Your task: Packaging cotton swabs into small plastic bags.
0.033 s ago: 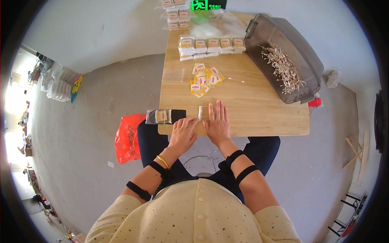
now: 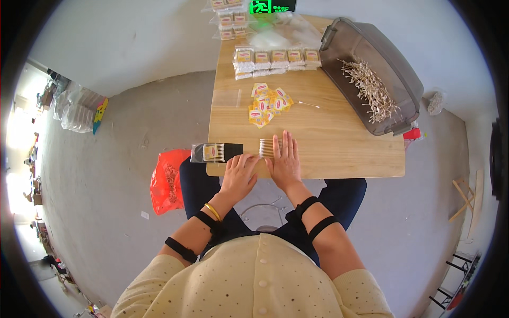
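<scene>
The right hand (image 2: pixel 286 165) lay flat against an unbagged swab row (image 2: pixel 266 148); the left hand (image 2: pixel 238 174) curled beside it, grip unclear. Beyond them, packs (image 2: pixel 278 57) looked finished; rightward, loose swabs (image 2: pixel 369 89) remained.

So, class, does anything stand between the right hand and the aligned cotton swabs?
Nothing visible does: the right hand covers the right ends of the aligned cotton swabs; the left hand is near their lower left corner.

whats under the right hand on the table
A row of cotton swabs, side by side, shows just left of the right hand and runs under its fingers. Their right ends, and anything else beneath the hand, are covered.
</scene>
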Available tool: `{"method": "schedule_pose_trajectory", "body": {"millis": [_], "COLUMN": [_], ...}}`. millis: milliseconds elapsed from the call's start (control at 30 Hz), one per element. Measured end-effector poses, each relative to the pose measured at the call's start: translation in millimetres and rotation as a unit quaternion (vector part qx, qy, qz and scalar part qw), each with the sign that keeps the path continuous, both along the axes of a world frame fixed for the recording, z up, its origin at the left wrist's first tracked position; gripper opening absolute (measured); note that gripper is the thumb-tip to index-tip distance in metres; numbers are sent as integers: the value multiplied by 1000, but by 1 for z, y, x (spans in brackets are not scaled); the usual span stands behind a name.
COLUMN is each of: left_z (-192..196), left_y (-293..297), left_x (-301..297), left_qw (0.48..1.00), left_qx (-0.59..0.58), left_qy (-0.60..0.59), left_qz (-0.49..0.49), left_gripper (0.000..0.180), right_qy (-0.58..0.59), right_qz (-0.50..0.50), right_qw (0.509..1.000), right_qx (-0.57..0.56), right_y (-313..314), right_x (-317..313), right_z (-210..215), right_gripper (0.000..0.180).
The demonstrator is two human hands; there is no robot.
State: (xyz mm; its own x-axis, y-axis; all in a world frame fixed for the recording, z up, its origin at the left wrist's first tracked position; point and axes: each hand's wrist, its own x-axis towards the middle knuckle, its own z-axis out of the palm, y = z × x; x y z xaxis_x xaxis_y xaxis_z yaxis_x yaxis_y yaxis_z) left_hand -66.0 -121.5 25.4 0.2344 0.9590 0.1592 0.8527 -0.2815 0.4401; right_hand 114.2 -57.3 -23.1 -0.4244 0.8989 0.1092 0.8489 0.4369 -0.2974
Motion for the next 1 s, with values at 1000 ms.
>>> {"method": "schedule_pose_trajectory", "body": {"millis": [1000], "left_z": [-4], "left_y": [14], "left_x": [6], "left_qw": [1000], "left_qx": [5], "left_qy": [28], "left_qz": [9], "left_gripper": [61], "right_qy": [0], "right_qz": [1], "right_qw": [1000], "right_qx": [0], "right_y": [1], "right_x": [0], "right_z": [-1], "right_gripper": [84]}}
